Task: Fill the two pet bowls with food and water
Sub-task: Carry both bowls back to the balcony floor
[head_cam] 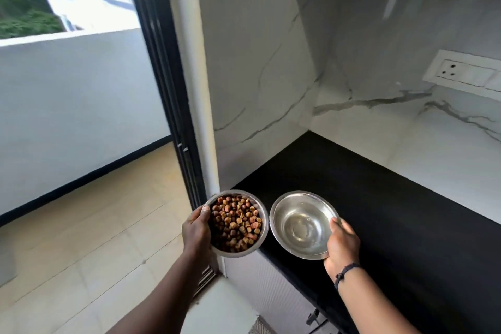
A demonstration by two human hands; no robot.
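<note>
My left hand [195,228] grips a steel bowl [259,210] by its left rim. Brown and orange kibble [235,221] fills this bowl. My right hand [342,241] holds a second steel bowl [282,211] by its right rim, thumb over the edge. Clear water [301,228] lies in its bottom. Both bowls are lifted side by side and almost touch, the food bowl off the counter's left end, the water bowl above the black counter's [393,211] front left corner.
White marble walls [352,89] enclose the counter at the back and left. A socket plate [466,73] sits on the right wall. A black-framed doorway [173,106] on the left leads to a tiled balcony floor [95,225].
</note>
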